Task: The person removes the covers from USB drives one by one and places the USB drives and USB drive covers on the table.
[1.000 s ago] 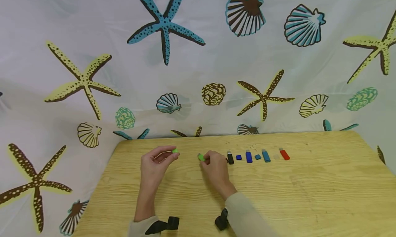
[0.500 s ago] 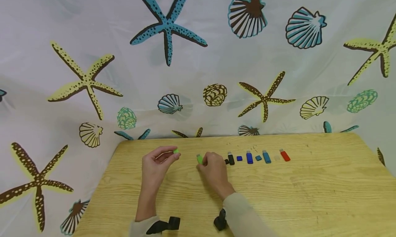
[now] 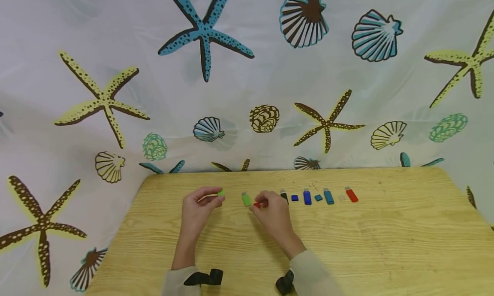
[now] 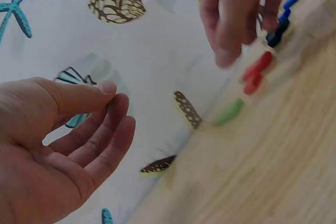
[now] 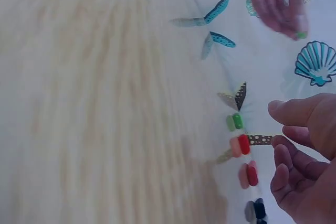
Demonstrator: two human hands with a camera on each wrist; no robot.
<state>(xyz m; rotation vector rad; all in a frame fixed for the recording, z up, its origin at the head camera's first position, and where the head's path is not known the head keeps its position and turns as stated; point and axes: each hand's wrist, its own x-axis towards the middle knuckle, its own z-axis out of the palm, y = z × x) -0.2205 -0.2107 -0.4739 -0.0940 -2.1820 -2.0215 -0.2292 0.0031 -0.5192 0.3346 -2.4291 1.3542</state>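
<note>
My left hand (image 3: 196, 212) pinches a small green cap (image 3: 221, 192) between thumb and fingertips, raised left of the row; in the left wrist view the cap is hidden. A green USB stick (image 3: 246, 199) lies on the table with its metal plug pointing away. My right hand (image 3: 277, 213) hovers just right of it, thumb and fingers apart in the right wrist view, holding nothing. Below it is a red piece (image 3: 256, 205), partly covered by the fingers. Two red pieces, one nearer the green stick (image 5: 244, 144) and one farther (image 5: 252, 176), show in the right wrist view.
Rightward along the row lie a black USB stick (image 3: 284, 196), a blue cap (image 3: 295, 198), a blue stick (image 3: 307, 197), a teal cap (image 3: 318, 197), a teal stick (image 3: 328, 197) and a red stick (image 3: 351, 194). A shell-patterned cloth (image 3: 239, 81) hangs behind the wooden table (image 3: 366, 244).
My right hand has let go of the green USB stick and shifted slightly right, uncovering a red piece. The left hand still pinches the green cap, with little movement.
</note>
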